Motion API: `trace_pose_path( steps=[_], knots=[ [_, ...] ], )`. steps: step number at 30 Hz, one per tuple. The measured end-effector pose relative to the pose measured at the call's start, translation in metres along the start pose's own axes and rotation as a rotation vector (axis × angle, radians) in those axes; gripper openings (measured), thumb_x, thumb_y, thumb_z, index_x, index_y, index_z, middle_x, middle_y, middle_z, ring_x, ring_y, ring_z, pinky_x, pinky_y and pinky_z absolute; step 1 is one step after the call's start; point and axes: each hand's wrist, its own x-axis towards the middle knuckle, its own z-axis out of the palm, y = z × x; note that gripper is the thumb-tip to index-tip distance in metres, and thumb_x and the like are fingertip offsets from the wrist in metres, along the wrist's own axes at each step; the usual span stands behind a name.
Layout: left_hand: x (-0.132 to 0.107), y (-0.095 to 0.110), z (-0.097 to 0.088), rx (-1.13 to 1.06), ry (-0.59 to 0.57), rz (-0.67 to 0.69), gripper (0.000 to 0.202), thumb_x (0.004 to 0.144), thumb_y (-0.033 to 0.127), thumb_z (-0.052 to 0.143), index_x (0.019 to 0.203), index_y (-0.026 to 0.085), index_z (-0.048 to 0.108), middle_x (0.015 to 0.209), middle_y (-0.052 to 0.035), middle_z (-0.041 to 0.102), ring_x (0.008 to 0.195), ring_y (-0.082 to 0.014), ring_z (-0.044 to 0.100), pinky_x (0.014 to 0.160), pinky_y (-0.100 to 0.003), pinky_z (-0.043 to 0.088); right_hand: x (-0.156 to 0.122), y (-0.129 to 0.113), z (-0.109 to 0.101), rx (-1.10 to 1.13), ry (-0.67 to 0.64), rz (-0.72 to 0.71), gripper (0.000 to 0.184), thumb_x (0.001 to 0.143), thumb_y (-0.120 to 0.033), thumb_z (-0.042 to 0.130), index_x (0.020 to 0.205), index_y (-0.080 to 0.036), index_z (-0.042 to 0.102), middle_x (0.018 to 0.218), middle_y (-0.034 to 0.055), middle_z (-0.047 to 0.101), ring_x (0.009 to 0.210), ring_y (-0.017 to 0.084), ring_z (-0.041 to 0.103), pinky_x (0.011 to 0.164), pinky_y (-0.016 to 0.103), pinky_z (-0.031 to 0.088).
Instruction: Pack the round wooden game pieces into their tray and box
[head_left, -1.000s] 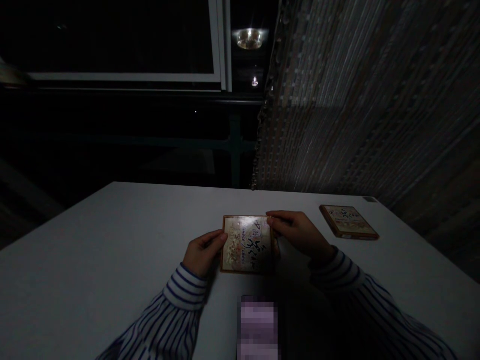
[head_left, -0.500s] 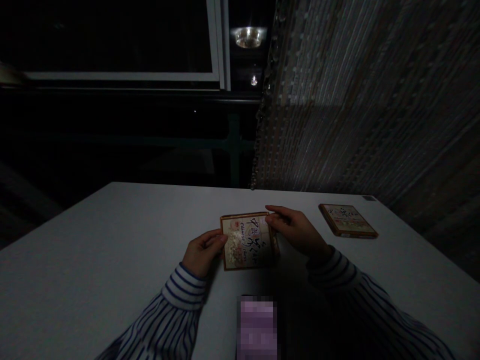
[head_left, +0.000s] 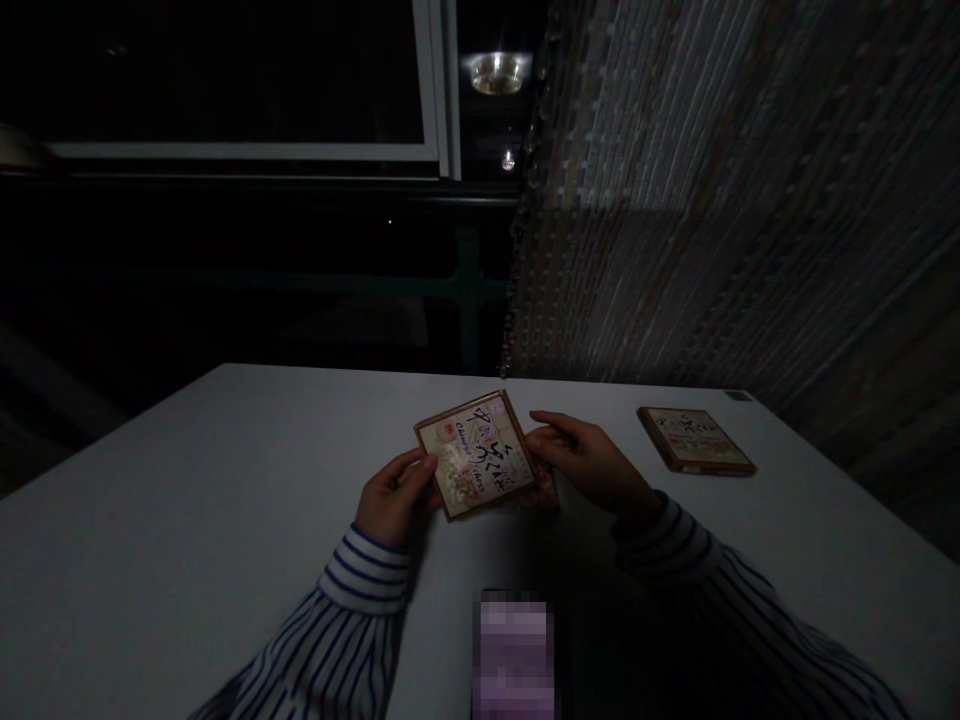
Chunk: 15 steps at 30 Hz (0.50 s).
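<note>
Here, chess-labelled cover (head_left: 478,456), in left hand (head_left: 388,503)

Long white sleeves (head_left: 322,650) (cuffs (head_left: 365,568) too) carry dark blue stripes.

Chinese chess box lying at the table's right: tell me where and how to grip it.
Probably best with the right hand, the nearer one, coming from the left: thumb on the left side wall, fingers over the opposite edge. The Chinese chess box lies flat on the table, so its broad face gives little to pinch, while its edges stand free.
</note>
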Motion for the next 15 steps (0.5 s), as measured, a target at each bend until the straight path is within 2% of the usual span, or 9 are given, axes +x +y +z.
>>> trace_pose_path(
  steps=[7,15],
  knots=[
    [0.003,-0.001,-0.001,-0.081,0.059,-0.012,0.042,0.049,0.031,0.075,0.082,0.015,0.056,0.068,-0.0015,0.064,0.061,-0.0157,0.061,0.048,-0.025,0.051,0.0,0.006,0.003,0.049,-0.056,0.033,0.045,0.074,-0.033,0.058,0.114,-0.015,0.05,0.099,0.0087,0.064,0.086,0.019,0.061,0.076,0.034,0.051],
    [-0.004,0.002,0.005,-0.092,0.022,-0.037,0.04,0.049,0.031,0.075,0.08,0.016,0.054,0.069,-0.0019,0.066,0.063,-0.0167,0.063,0.052,-0.028,0.053,0.0,0.01,0.004,0.024,-0.067,0.005,0.038,0.075,-0.033,0.055,0.11,-0.018,0.053,0.095,0.0062,0.066,0.085,0.018,0.062,0.076,0.033,0.051]
  ],
)
